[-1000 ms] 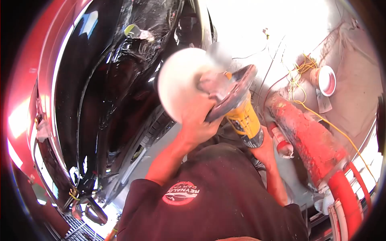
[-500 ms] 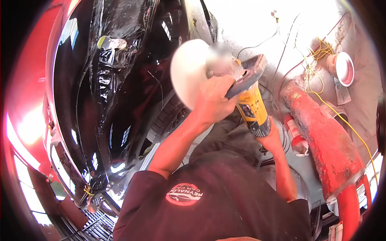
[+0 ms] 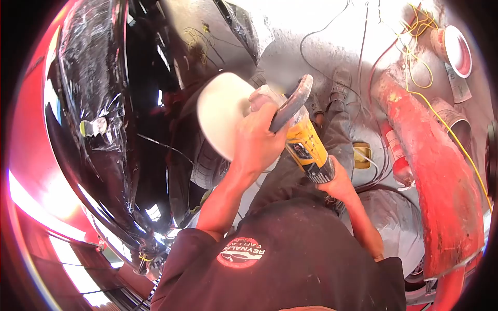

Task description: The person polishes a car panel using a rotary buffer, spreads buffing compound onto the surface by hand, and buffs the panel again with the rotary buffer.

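A yellow and black polisher [image 3: 307,145] with a round white pad [image 3: 222,116] is held between my two hands, in front of my body. My left hand [image 3: 257,137] wraps the front end by the polisher's head, close to the dark loop handle [image 3: 293,105]. Around the rear end of the body, my right hand [image 3: 336,180] is closed. The pad faces the glossy black car [image 3: 148,67] on the left, and its surface looks smeared. Whether it touches the bodywork cannot be made out.
Clear plastic film [image 3: 93,52] covers part of the car, near its tyre [image 3: 207,166]. To the right lie a red car panel [image 3: 436,181], a red bottle [image 3: 402,168], a bucket [image 3: 456,52] and a yellow cord [image 3: 441,140]. Dark cables [image 3: 358,93] cross the floor.
The view has shifted, with the car further left in it. The polisher and both hands sit slightly further left and the pad is a little lower. Both grips are kept.
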The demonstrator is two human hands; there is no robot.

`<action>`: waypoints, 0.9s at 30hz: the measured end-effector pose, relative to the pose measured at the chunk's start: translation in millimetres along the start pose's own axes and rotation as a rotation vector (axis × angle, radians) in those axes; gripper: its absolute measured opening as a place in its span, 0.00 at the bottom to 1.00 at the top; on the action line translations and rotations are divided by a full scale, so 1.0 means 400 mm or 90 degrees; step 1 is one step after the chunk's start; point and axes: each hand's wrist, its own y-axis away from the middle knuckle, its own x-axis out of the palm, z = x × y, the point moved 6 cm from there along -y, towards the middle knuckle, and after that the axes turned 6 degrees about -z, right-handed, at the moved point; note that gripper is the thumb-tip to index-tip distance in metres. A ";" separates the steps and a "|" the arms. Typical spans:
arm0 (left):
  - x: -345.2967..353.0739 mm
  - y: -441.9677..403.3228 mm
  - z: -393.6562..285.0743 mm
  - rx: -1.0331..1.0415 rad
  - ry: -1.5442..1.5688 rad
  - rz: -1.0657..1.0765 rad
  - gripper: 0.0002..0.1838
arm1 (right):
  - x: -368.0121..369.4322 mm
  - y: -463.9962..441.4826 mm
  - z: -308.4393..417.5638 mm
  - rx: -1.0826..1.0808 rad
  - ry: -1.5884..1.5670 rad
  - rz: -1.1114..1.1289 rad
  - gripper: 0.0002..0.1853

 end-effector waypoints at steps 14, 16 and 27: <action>-0.091 0.003 -0.106 0.051 -0.082 0.026 0.12 | 0.010 0.033 0.070 -0.015 -0.039 0.056 0.36; -0.127 0.010 -0.146 0.067 -0.099 0.029 0.14 | 0.020 0.047 0.085 -0.029 -0.074 0.074 0.37; 0.078 -0.139 -0.005 -0.007 -0.031 0.051 0.10 | -0.001 -0.098 -0.006 0.008 -0.086 0.031 0.31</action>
